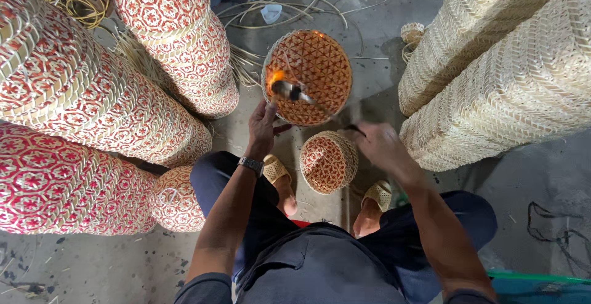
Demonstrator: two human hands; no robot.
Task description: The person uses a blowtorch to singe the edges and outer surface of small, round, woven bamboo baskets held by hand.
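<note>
Left hand point(263, 127) spread on near rim of round red-and-natural woven basket point(308, 76), steadying it, fingers apart, not clamped. Right hand point(380, 145) closed on torch point(295, 91) handle; nozzle reaches up-left of it, flame licking basket's left inner wall. Step judged: singeing stray fibres inside. Next calls for turning basket, keeping flame moving to avoid scorching. Right hand motion-blurred; grip detail unclear. Smaller basket point(328, 161) just below both hands, between feet.
</note>
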